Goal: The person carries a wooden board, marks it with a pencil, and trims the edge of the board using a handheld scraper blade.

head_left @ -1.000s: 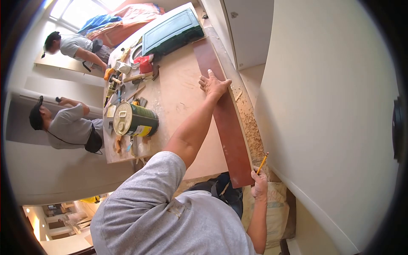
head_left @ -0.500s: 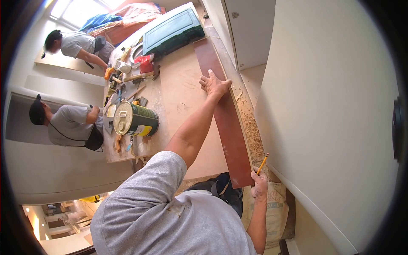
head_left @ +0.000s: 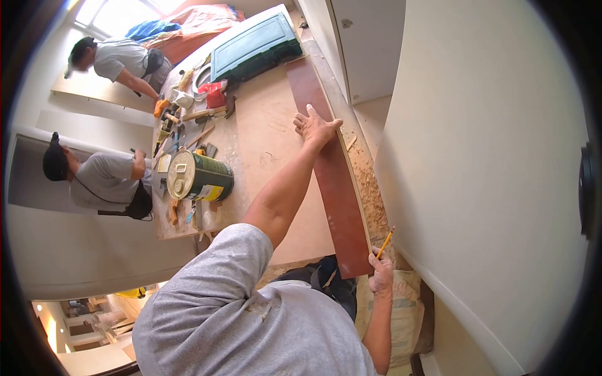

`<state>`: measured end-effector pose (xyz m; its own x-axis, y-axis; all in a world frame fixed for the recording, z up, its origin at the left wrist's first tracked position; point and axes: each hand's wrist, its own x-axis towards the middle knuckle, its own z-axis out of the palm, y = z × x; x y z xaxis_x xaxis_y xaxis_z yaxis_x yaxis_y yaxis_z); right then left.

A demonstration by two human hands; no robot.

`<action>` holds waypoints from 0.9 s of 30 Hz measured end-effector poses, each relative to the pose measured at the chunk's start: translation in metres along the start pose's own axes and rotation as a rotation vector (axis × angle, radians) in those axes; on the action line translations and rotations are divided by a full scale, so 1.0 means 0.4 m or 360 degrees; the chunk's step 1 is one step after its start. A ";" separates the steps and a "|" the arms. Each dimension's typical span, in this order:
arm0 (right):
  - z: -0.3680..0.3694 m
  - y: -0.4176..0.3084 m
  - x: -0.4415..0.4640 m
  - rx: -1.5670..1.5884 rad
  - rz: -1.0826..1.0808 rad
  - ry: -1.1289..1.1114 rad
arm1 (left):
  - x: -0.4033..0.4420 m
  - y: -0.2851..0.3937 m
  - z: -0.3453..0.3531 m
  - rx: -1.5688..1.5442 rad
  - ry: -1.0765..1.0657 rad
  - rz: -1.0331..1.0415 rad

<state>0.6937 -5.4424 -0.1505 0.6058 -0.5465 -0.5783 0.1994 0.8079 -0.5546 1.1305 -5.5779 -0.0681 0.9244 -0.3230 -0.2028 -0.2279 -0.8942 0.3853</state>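
A long reddish-brown board point(head_left: 338, 207) lies along the right side of the worktable, its near end reaching past the table edge by my waist. My left hand point(head_left: 318, 130) presses on its upper face with fingers spread, the thumb at the right edge. At the near end my right hand point(head_left: 380, 276) is closed, with a yellow pencil point(head_left: 385, 244) sticking up from it. Its fingertips touch the board's right edge near the corner; the underside is hidden.
On the worktable point(head_left: 276, 213) stand a paint can point(head_left: 200, 176) and a green case point(head_left: 256, 51), with a hammer point(head_left: 210, 113) and loose tools. Wood shavings point(head_left: 370, 194) lie along the right. Two people work at left. A pale panel point(head_left: 489, 156) rises at right.
My hands and the board have hardly moved. The pencil and right hand shifted very slightly left. At left, both people changed their posture a little.
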 end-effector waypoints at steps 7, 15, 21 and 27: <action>0.028 -0.017 -0.021 -0.0033 0.0025 -0.0006 | -0.018 -0.092 0.030 0.0061 0.0152 0.0439; 0.237 -0.274 0.100 -0.1771 -0.1236 0.0316 | -0.012 -0.107 0.069 0.0104 0.0278 0.0534; 0.584 -0.391 0.544 -0.1072 -0.1241 0.0046 | -0.017 -0.101 0.065 0.0149 0.0298 0.0528; 0.789 -0.371 0.983 -0.0877 -0.1501 -0.0090 | -0.005 -0.108 0.068 0.0184 0.0318 0.0542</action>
<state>1.1455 -5.7074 -0.1068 0.4278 -0.8714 0.2401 0.2383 -0.1475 -0.9599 1.1301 -5.5471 -0.1089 0.8289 -0.5501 0.1019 -0.5533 -0.7792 0.2943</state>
